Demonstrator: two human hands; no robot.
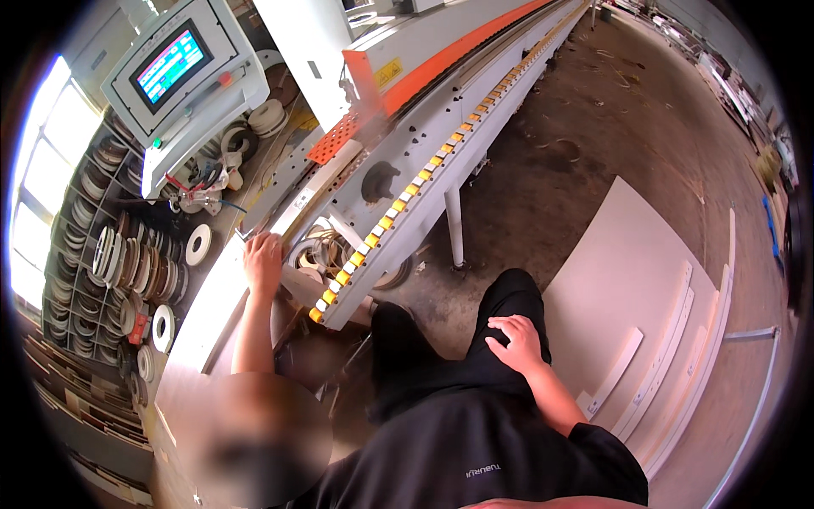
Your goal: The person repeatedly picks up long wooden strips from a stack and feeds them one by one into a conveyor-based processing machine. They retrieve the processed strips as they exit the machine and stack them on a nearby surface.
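My left hand (263, 253) reaches forward to the near end of the machine. Its bent fingers are closed over the edge of a narrow pale board (320, 190), which lies lengthwise along the machine's guide; the fingertips are partly hidden. A blurred patch covers the upper part of that arm. My right hand (515, 341) lies on my right thigh in black trousers, fingers stretched out and holding nothing. Ahead, the long grey machine (377, 72) has an orange perforated plate (334, 138) above the board's far end.
A rail of yellow and white rollers (398, 205) runs away beside the machine. At upper left stands a control panel (174, 72) with a lit screen. Edging rolls (119, 254) fill a rack on the left. To my right lie a large pale panel (623, 280) and several strips (661, 360).
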